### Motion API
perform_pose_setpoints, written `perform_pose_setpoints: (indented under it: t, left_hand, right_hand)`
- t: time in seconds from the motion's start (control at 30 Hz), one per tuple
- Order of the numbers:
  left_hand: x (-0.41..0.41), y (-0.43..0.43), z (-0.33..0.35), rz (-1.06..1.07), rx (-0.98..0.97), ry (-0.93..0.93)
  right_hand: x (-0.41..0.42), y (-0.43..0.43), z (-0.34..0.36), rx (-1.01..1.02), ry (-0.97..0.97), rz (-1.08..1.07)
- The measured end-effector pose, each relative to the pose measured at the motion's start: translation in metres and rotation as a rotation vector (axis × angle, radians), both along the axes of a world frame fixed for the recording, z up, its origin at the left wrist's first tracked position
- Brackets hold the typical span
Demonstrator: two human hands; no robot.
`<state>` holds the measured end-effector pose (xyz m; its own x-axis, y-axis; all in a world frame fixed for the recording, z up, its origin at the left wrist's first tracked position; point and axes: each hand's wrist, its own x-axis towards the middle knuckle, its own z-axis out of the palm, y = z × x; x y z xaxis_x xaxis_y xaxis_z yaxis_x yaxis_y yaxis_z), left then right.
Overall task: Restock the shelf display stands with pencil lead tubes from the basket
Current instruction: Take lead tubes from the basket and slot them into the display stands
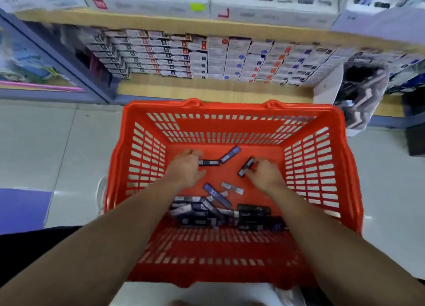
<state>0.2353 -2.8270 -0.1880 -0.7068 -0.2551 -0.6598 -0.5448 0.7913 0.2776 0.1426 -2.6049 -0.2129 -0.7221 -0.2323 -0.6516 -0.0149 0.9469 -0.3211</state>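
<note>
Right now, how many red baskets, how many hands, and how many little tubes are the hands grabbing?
Red basket: 1
Hands: 2, left hand and right hand
Tubes being grabbed: 2, left tube and right tube
Total: 5

The basket (230, 106) is bright orange-red, its walls a grid of slots. The tubes (207, 211) are dark navy and black with pale labels. The floor (46, 144) is light grey tile; the shelf (207, 89) is pale wood. The boxes (230, 57) are white with red, blue and orange marks.
</note>
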Motion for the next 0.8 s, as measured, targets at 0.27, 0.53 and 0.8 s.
perform_pose_setpoints:
  t: [0.27,0.53,0.8]
  left_hand:
    - [-0.015,0.013,-0.047,-0.037,-0.07,0.135]
    - [-0.029,0.018,-0.059,0.461,0.211,0.223]
    - [-0.043,0.049,-0.069,0.591,0.281,0.313]
  right_hand:
    - [-0.002,-0.017,-0.032,-0.125,0.096,-0.26]
    - [-0.002,-0.029,-0.04,-0.242,0.1,-0.421]
    - [-0.004,-0.03,-0.041,-0.329,0.045,-0.403]
